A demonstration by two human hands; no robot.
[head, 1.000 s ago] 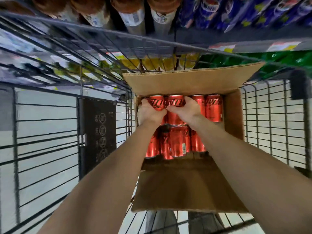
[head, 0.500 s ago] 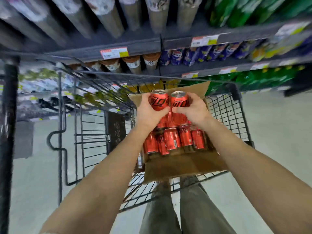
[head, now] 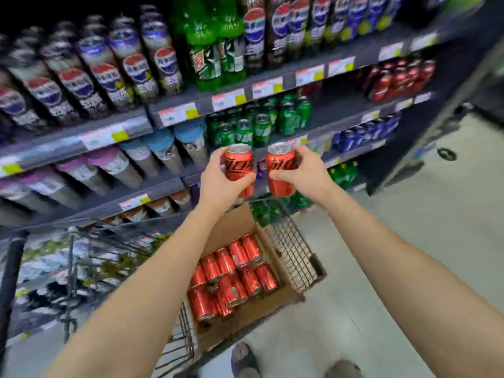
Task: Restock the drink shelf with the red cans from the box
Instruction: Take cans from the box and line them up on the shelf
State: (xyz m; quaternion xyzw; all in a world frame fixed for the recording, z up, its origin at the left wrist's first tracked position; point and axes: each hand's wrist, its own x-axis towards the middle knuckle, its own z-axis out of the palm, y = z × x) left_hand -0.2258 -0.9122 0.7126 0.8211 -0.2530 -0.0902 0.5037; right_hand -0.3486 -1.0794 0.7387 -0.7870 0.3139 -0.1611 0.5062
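My left hand (head: 218, 184) grips a red can (head: 237, 165) held upright. Beside it, my right hand (head: 308, 173) grips a second red can (head: 280, 170), also upright. Both cans are raised in front of the drink shelf (head: 335, 115), level with the green cans (head: 259, 126). Below my arms an open cardboard box (head: 245, 222) sits in a wire shopping cart (head: 297, 257). Several more red cans (head: 231, 276) lie in the box. Red cans (head: 395, 77) also stand on the shelf at the upper right.
Tall cola bottles (head: 109, 64) and green bottles (head: 215, 45) fill the top shelf. Blue cans (head: 362, 132) stand right of the green cans. Price tags (head: 177, 113) line the shelf edges. Pale floor (head: 422, 214) lies right of the cart. My shoe (head: 242, 358) shows at the bottom.
Both hands lifted a red can each out of the box and raised them up to shelf height. The view tilted up from the cart to the shelves.
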